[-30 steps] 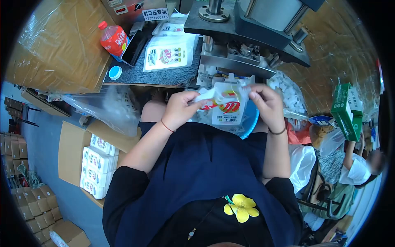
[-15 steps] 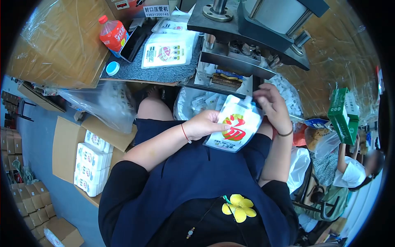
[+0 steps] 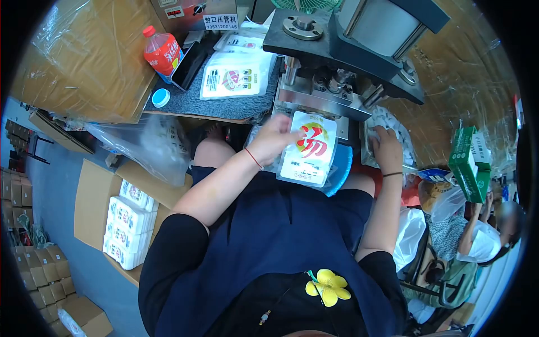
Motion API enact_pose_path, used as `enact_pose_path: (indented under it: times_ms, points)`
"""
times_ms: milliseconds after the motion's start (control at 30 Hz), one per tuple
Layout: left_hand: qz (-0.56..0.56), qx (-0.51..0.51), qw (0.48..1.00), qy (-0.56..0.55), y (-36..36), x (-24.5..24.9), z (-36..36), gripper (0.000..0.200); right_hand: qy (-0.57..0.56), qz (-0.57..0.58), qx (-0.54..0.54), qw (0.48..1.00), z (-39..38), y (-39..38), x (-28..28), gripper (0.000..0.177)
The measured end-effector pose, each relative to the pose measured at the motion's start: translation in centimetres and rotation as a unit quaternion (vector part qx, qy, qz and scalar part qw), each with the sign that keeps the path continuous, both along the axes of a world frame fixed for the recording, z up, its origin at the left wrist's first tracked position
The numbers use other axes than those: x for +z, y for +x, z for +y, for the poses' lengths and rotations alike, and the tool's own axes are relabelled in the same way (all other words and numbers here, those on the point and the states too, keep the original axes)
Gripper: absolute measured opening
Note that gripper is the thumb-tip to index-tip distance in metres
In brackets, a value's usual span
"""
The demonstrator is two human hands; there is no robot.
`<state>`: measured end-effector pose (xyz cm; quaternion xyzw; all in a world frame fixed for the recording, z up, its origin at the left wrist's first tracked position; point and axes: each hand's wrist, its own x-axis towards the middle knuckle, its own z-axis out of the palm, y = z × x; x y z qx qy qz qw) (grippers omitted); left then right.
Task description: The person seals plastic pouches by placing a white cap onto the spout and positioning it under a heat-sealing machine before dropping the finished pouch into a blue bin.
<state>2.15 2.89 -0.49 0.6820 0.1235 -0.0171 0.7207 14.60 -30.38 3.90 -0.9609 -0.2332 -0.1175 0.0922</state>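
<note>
My left hand point(image 3: 274, 140) pinches the left edge of a white spout pouch point(image 3: 307, 165) with red characters over a green and yellow print. The pouch stands nearly upright, its top end at the front of a metal press point(image 3: 320, 104); its spout does not show. My right hand point(image 3: 387, 151) is away from the pouch, its fingers apart over a clear bag of small white plastic parts point(image 3: 400, 126). Whether a fingertip touches a part is hard to see. Below the pouch, a blue rim of a container point(image 3: 343, 171) shows above my lap.
Flat white pouches point(image 3: 234, 78) lie on the grey mat, near a red-labelled bottle point(image 3: 163, 53) and a blue-white cap point(image 3: 160, 98). An open carton point(image 3: 90, 205) holds stacked packs at left. A green box point(image 3: 469, 165) is at right. Another person point(image 3: 480, 238) sits beyond.
The pouch has moved up and away from my lap to the press, held by my left hand. My right hand has left the spout end and moved right to the bag of white parts.
</note>
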Motion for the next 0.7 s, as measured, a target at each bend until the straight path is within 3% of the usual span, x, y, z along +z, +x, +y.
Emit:
enact_pose_path:
  times_ms: [67,100,133,167,200,300,333,433,467,500,533,633,667,700]
  points:
    - [-0.111,0.141,0.956,0.233,1.0,0.8,2.8,0.046,0.016,-0.009,-0.003,1.000,0.1,-0.4,0.1,0.029]
    - [-0.186,0.221,0.904,0.317,1.7,1.7,5.2,0.051,0.037,-0.031,0.024,0.999,-0.1,-0.4,-0.1,0.029]
    - [-0.217,0.222,0.834,0.455,2.6,1.9,7.8,0.057,0.058,-0.054,0.052,0.995,-0.6,-0.2,-0.4,0.030]
    - [-0.243,0.218,0.744,0.583,2.9,2.0,10.2,0.062,0.080,-0.077,0.080,0.991,-0.9,0.0,-0.7,0.031]
    - [-0.116,0.141,0.750,0.636,2.7,0.1,11.8,0.068,0.102,-0.086,0.067,0.989,-1.4,0.2,-1.1,0.030]
    - [-0.085,-0.010,0.697,0.712,-1.4,1.2,10.0,0.069,0.168,-0.122,0.031,0.978,-2.2,0.6,-1.5,0.029]
    - [-0.186,-0.004,0.689,0.700,-3.2,1.1,9.4,0.059,0.192,-0.135,0.016,0.972,-2.3,0.2,-1.0,0.028]
    - [-0.201,0.010,0.777,0.597,-4.8,-1.1,10.0,0.043,0.268,-0.092,0.000,0.959,-0.9,-2.3,1.1,0.026]
    - [-0.194,0.044,0.883,0.425,-5.1,-1.4,9.6,0.036,0.282,-0.064,0.017,0.957,0.0,-3.0,1.6,0.026]
    - [-0.178,0.076,0.952,0.236,-5.3,-0.7,8.5,0.030,0.295,-0.038,0.035,0.954,0.8,-3.5,1.8,0.026]
    - [-0.154,0.106,0.982,0.036,-5.5,-0.2,7.5,0.024,0.282,-0.007,0.101,0.954,1.7,-3.7,1.3,0.025]
    - [-0.127,-0.004,0.970,0.208,-5.6,0.4,5.3,0.018,0.279,0.149,0.259,0.913,6.6,-6.4,3.9,0.016]
    - [-0.130,0.016,0.981,0.146,-5.4,0.5,3.5,0.018,0.301,0.140,0.275,0.902,7.6,-6.9,4.4,0.017]
    - [-0.144,0.008,0.976,0.166,-5.4,0.8,2.3,0.021,0.324,0.131,0.290,0.891,8.5,-7.0,4.8,0.018]
